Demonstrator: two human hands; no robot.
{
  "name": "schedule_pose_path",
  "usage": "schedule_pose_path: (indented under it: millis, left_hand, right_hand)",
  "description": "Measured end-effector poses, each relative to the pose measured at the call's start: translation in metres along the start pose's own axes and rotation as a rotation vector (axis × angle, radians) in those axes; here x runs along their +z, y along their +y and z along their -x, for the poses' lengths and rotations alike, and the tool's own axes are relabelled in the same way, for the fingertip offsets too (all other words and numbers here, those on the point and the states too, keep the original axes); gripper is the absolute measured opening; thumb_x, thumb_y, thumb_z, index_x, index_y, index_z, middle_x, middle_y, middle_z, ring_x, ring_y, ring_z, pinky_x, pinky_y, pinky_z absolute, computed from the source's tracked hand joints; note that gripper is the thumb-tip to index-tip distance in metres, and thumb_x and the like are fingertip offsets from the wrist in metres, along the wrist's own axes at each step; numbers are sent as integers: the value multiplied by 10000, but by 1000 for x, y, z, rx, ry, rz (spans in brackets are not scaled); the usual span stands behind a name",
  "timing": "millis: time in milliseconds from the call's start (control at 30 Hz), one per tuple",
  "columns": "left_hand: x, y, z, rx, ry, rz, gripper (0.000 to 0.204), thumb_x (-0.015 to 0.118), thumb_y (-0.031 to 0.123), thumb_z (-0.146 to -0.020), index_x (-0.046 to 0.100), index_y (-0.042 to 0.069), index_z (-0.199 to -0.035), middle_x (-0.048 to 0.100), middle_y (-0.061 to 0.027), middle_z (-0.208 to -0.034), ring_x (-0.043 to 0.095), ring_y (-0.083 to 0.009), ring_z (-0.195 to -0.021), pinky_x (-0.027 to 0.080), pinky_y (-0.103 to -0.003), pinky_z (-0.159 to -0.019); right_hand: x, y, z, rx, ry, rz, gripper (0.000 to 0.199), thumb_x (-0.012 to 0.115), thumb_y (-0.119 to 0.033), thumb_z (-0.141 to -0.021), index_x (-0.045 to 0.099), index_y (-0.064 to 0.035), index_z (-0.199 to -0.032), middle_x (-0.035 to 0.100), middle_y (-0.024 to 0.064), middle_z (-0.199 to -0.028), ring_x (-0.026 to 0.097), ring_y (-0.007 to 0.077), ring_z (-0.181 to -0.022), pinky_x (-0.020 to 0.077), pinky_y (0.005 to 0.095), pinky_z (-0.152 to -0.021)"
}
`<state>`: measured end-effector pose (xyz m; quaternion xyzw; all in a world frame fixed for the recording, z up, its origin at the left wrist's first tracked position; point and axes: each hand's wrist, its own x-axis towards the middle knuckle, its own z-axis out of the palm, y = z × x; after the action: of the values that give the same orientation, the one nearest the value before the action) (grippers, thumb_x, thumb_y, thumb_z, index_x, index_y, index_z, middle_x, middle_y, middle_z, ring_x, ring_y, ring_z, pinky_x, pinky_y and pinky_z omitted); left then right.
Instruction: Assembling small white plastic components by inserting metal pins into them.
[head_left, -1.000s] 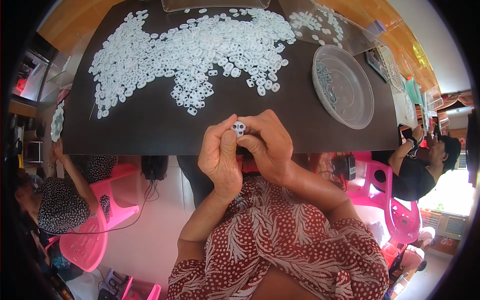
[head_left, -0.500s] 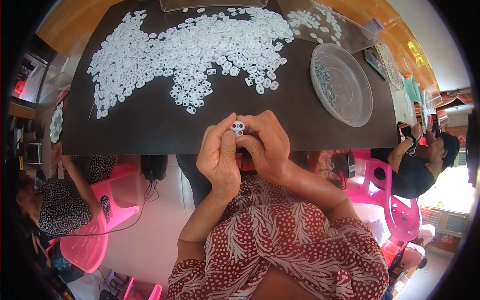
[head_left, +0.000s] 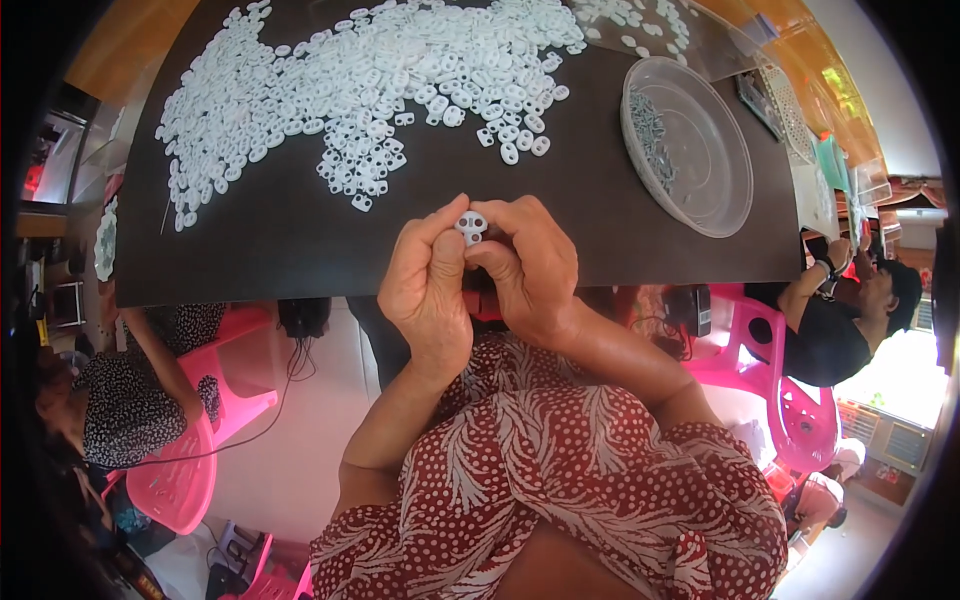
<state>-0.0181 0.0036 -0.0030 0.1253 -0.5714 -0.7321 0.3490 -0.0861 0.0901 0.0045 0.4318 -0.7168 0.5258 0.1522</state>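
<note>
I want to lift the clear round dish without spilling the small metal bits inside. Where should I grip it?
Probably by the rim of the clear round dish, on its near bare side, coming from the right. The dish is shallow and sits flat on the black mat; the metal bits lie along its far-left wall, so keep it level.

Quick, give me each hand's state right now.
Left hand: closed, pinching the small white plastic piece.
Right hand: closed, pinching the same piece.
</note>
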Motion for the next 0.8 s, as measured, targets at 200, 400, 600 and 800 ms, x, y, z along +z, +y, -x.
schedule_pose_path:
  millis: [200,400,600,800]
  left_hand:
    - [11,-6,-1,64,25,-57,192,519,63,-950,628,-28,-1079,521,6,-837,464,-51,-727,396,-181,-634]
    - [14,-15,-4,81,26,-70,176,506,63,-956,619,-32,-1052,522,-4,-836,464,-50,-705,400,-184,-613]
    - [16,-17,-4,31,45,0,174,512,87,-958,617,-33,-1028,526,-10,-839,466,-50,-665,407,-179,-574]
    - [17,-14,-8,56,80,25,189,516,128,-965,612,-26,-1017,505,26,-828,422,-27,-685,369,-168,-602]
  right_hand:
    - [-2,6,1,13,10,6,294,682,28,-727,569,21,-998,583,101,-815,524,235,-629,437,317,-540]
    - [-1,13,3,26,46,-10,284,668,53,-712,568,32,-978,569,101,-800,507,232,-616,418,313,-517]
    - [0,13,0,14,38,8,260,648,78,-711,575,34,-956,564,99,-787,502,229,-606,412,314,-504]
    - [3,13,-4,-15,33,13,259,645,67,-722,571,24,-966,564,99,-803,501,235,-610,415,317,-512]
